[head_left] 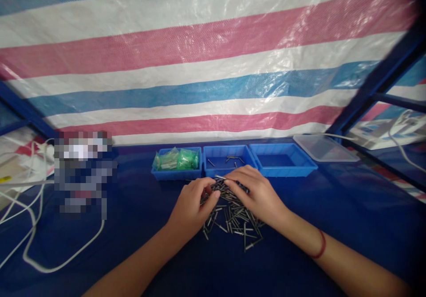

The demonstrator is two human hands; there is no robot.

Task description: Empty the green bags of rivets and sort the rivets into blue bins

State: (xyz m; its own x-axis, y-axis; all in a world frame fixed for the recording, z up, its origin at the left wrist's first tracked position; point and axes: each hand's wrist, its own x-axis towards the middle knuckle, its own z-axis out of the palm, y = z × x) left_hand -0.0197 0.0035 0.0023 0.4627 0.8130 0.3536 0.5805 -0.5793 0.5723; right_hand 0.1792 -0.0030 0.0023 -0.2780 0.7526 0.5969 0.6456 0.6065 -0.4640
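Note:
A loose pile of metal pop rivets (pixel 234 217) lies on the dark blue table. At the pile's far edge, my right hand (pixel 254 193) pinches one rivet (pixel 219 177) between its thumb and fingers. My left hand (pixel 193 201) rests at the pile's left side, fingers curled, with a gap between thumb and index finger. Its index fingertip is close to the left end of that rivet; I cannot tell whether they touch. Just beyond the hands, the middle blue bin (pixel 216 166) has several rivets (pixel 234 158) lying on its floor.
Left of the middle bin stands a blue bin (pixel 176 173) with green plastic packets (pixel 187 158). Another blue bin (pixel 289 170) adjoins on the right, near a clear plastic lid (pixel 326 148). White cables (pixel 63 266) loop over the table's left side. A striped sheet (pixel 199 80) hangs behind.

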